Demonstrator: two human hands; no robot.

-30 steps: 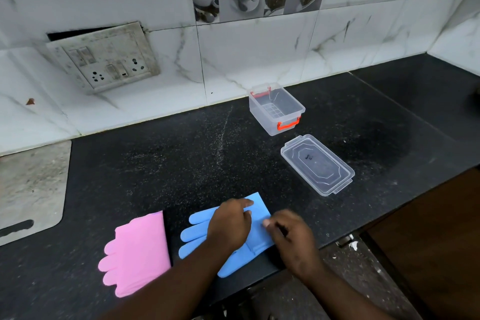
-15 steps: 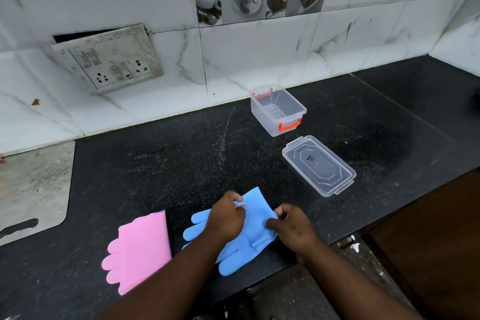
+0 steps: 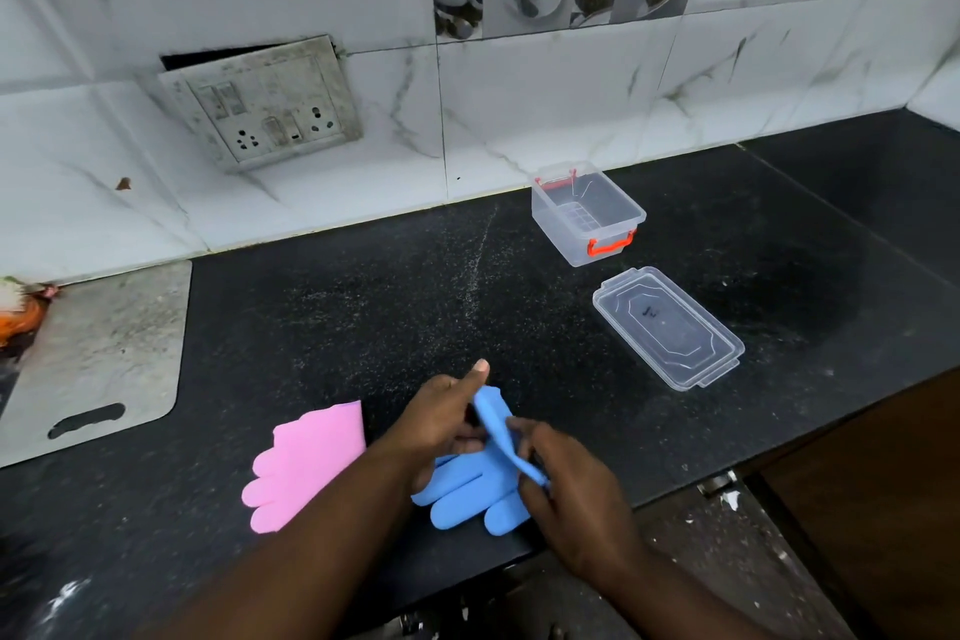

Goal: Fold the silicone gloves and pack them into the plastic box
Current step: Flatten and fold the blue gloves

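A blue silicone glove (image 3: 470,486) lies near the front edge of the black counter, fingers pointing toward me. Its cuff end is lifted off the counter and bent over. My left hand (image 3: 441,424) pinches the raised cuff at its far end. My right hand (image 3: 569,478) grips the same cuff at its near end. A pink glove (image 3: 306,460) lies flat just left of the blue one, untouched. The clear plastic box (image 3: 587,216) with orange clips stands open near the wall, empty. Its clear lid (image 3: 667,327) lies flat on the counter in front of it.
A grey cutting board (image 3: 98,353) lies at the left on the black counter (image 3: 363,307). A switch and socket plate (image 3: 262,104) hangs on the tiled wall. The counter's front edge runs right under my hands, with floor below.
The blue glove's cuff was flat under my hands; both hands have now lifted it and turned it up over the fingers. The camera view has shifted slightly.
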